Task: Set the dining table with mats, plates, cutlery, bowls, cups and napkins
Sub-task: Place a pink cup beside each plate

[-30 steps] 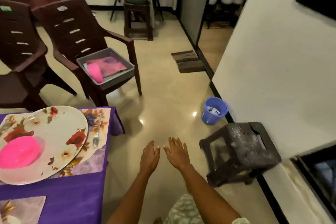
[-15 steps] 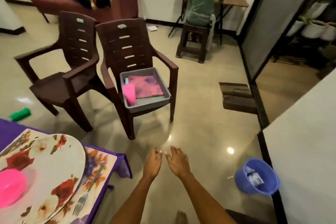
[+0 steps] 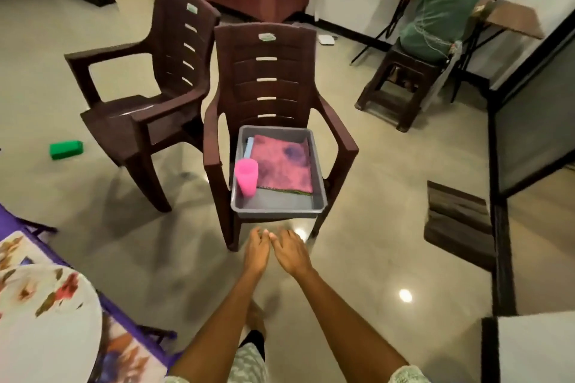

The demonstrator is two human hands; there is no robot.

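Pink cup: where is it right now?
In the head view the pink cup stands upright at the front left of the grey tray on the nearer brown chair, beside the folded pink cloth and just beyond both empty hands.

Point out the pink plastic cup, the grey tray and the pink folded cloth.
Pink plastic cup (image 3: pixel 245 176), head view, side wall.
Grey tray (image 3: pixel 273 209), head view, bare floor near front.
Pink folded cloth (image 3: pixel 283 163), head view, middle.
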